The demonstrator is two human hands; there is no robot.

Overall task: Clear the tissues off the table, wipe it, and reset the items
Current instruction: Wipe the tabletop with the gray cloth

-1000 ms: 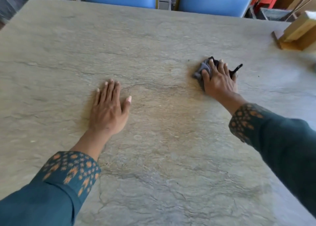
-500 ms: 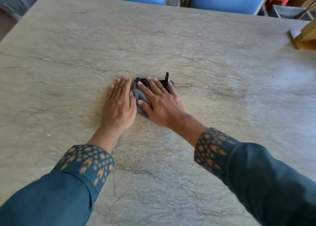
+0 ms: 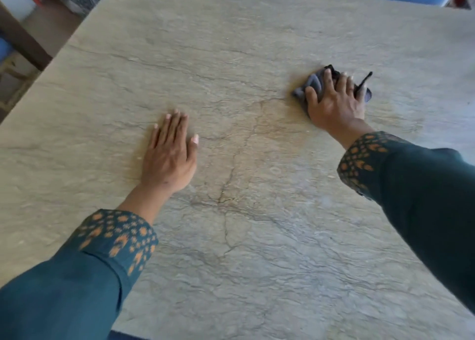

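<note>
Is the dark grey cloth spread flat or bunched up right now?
Bunched up: the dark grey cloth sits crumpled in folds under the right hand, whose straight fingers press it onto the stone table.

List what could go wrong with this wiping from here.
1. The right hand presses a bunched grey cloth with straight fingers only, so it could slip out mid-stroke.
2. Balled up, it touches little of the table and may leave streaks.
3. The flat left hand blocks that patch.

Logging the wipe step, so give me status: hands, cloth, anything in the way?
Left hand flat on table, holding nothing. Right hand presses dark grey cloth to table, fingers spread. No tissues or obstacles in view.
</note>
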